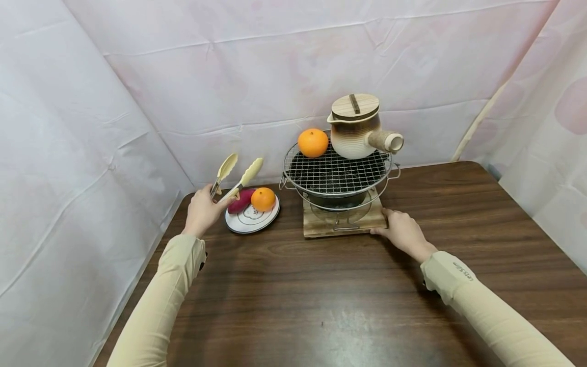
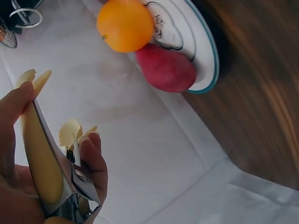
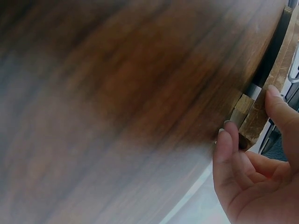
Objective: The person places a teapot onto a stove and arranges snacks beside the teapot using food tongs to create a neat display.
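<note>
My left hand (image 1: 202,210) holds a pair of tongs (image 2: 44,154) with cream tips, their two arms spread apart and pointing away from me. Just right of them, a white plate (image 1: 252,224) bears an orange (image 1: 263,199) and a reddish-purple sweet potato (image 2: 167,69). At the front right corner of a wooden board (image 1: 316,230), my right hand (image 1: 403,233) grips the edge; the right wrist view shows the thumb on one side and curled fingers on the other. On that board stands a small grill (image 1: 339,176) with a round wire rack.
A lidded clay teapot (image 1: 355,135) with a wrapped side handle stands on the rack beside another orange (image 1: 313,142). White cloth (image 1: 257,76) hangs behind and at both sides of the dark wooden table (image 1: 275,295).
</note>
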`<state>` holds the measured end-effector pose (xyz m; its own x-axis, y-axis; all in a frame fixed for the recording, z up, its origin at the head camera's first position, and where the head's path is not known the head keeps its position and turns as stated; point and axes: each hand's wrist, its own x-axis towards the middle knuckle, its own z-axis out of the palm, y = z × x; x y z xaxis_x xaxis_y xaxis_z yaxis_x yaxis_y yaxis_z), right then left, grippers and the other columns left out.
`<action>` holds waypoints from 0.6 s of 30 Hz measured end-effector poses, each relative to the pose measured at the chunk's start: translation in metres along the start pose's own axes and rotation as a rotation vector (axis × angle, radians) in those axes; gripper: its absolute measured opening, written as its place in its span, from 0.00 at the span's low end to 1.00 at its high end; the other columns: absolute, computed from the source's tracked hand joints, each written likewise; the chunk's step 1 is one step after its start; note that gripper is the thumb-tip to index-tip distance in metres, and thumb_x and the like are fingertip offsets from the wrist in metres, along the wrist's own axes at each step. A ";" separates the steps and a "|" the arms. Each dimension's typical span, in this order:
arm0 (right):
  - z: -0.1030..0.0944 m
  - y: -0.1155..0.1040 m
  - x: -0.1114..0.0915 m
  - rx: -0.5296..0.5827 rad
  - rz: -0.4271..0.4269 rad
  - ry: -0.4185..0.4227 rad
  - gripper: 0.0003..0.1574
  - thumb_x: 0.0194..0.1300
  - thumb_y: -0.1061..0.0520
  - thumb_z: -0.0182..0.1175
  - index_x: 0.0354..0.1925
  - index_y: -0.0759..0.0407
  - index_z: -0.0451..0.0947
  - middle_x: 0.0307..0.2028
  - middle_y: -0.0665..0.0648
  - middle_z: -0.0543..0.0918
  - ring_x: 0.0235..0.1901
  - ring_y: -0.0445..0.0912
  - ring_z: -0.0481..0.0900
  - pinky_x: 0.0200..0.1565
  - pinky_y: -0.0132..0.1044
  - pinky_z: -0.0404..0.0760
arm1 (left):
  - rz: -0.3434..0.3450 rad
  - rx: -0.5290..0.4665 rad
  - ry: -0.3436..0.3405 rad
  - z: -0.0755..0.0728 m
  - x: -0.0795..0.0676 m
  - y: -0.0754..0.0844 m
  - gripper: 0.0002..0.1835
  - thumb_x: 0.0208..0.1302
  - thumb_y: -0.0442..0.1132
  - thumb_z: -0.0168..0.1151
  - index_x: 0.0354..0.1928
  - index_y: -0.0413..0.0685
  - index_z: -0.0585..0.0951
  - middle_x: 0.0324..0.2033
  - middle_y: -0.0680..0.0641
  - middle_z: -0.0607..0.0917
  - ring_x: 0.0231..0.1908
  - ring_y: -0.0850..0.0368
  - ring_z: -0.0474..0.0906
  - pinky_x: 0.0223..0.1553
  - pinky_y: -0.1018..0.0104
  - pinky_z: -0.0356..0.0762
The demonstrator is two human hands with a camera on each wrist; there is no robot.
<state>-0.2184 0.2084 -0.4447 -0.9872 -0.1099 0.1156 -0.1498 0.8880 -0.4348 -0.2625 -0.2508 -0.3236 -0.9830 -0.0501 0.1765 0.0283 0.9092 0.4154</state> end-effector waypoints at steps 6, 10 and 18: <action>0.000 0.000 0.000 -0.001 0.007 -0.004 0.47 0.57 0.42 0.67 0.61 0.74 0.68 0.52 0.78 0.77 0.49 0.71 0.78 0.44 0.62 0.78 | -0.020 0.038 -0.007 0.006 -0.002 -0.007 0.31 0.60 0.59 0.63 0.48 0.37 0.75 0.37 0.35 0.78 0.41 0.40 0.75 0.40 0.50 0.72; 0.000 0.001 0.000 0.000 0.011 -0.006 0.47 0.57 0.42 0.67 0.62 0.74 0.68 0.53 0.78 0.77 0.49 0.71 0.78 0.44 0.62 0.77 | -0.036 0.044 -0.019 0.009 -0.003 -0.010 0.31 0.60 0.59 0.63 0.49 0.37 0.75 0.38 0.36 0.78 0.42 0.40 0.75 0.40 0.48 0.72; 0.000 0.000 0.000 0.001 0.010 -0.006 0.48 0.57 0.42 0.67 0.62 0.74 0.68 0.53 0.79 0.77 0.49 0.71 0.78 0.44 0.62 0.77 | -0.051 0.036 -0.042 0.020 -0.006 -0.014 0.34 0.60 0.58 0.64 0.52 0.33 0.73 0.40 0.34 0.77 0.42 0.40 0.75 0.42 0.47 0.73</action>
<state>-0.2185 0.2081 -0.4443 -0.9890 -0.1034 0.1057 -0.1396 0.8889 -0.4364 -0.2609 -0.2549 -0.3479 -0.9897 -0.0804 0.1183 -0.0280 0.9200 0.3909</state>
